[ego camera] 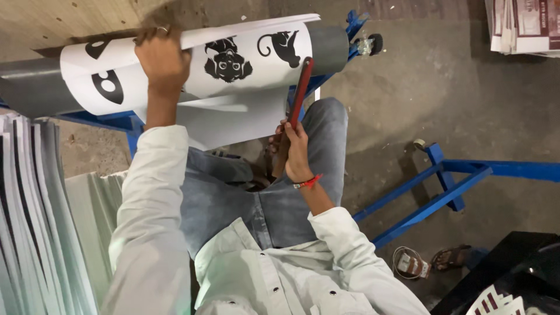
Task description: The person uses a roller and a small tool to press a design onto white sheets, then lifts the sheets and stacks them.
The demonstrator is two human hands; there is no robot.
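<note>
1. The left hand (162,58) lies on top of a white paper sheet printed with black cartoon figures (233,58). Its fingers are curled over the far edge of the sheet and press it down; a ring shows on one finger.
2. That sheet is wrapped around a thick grey roller (329,46), which runs crosswise under the left fingers and sticks out bare at both ends.
3. The right hand (294,153) sits nearer the person's body, below and to the right of the left fingers. Its fingers are closed around the lower end of a long, flat red tool (301,93); I cannot tell whether it is a blade or a ruler.
4. The red tool slants up from the right fingers, and its far end lies against the printed sheet, just right of the black monkey-like figure and under the black curled-tail figure.
5. A loose flap of the white sheet hangs down between the two hands, over the person's blue jeans (233,198).
6. A red thread band (308,182) circles the right wrist, just behind the right fingers.
7. A blue metal frame (437,192) carries the roller and stretches off to the right of the right fingers, over the dusty concrete floor (466,105).
8. A stack of white sheets standing on edge (35,221) stands well left of the left sleeve.
</note>
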